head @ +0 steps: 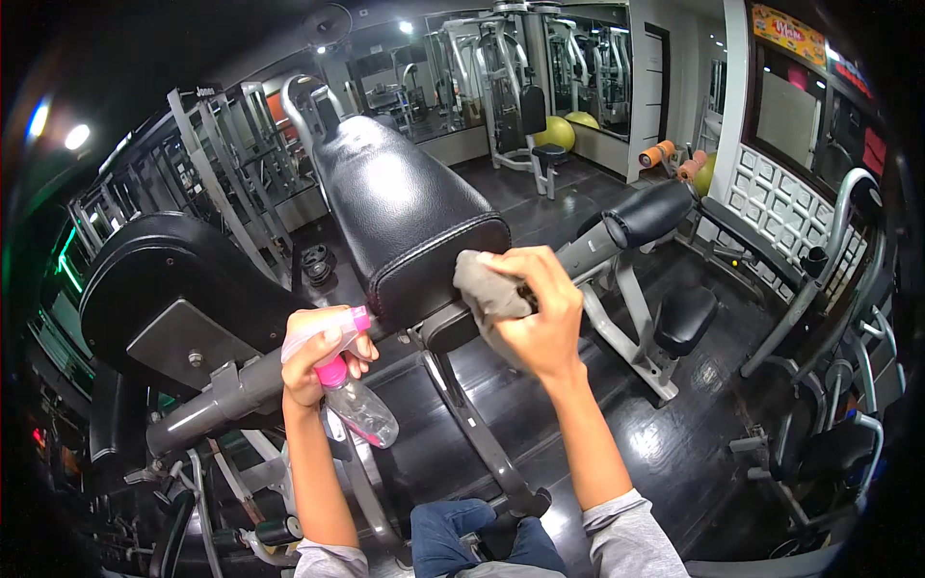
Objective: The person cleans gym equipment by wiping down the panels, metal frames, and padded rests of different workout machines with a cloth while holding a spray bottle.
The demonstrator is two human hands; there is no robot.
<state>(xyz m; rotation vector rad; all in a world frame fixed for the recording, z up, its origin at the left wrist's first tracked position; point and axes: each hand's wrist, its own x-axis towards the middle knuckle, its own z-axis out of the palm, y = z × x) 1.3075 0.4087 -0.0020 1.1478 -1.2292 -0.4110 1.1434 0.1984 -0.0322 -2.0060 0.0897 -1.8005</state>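
My left hand (318, 354) grips the neck of a clear spray bottle (365, 412) with a pink and white trigger head, a little pink liquid lying low in it. The nozzle points toward the lower front corner of a black padded backrest (412, 195) on a gym machine. In my right hand (538, 311) is a bunched grey cloth (484, 289), held against or very close to the right side of the pad's front end. Light glares off the pad's upper surface. Below it sits a smaller black pad (452, 329), partly behind the cloth.
A curved black machine cover (181, 267) and a thick grey bar (217, 408) stand close on the left. At right is another bench with a black roller pad (650, 209) and seat (685, 319). Weight plates (316, 264) lie on the floor beyond. Mirrors line the back wall.
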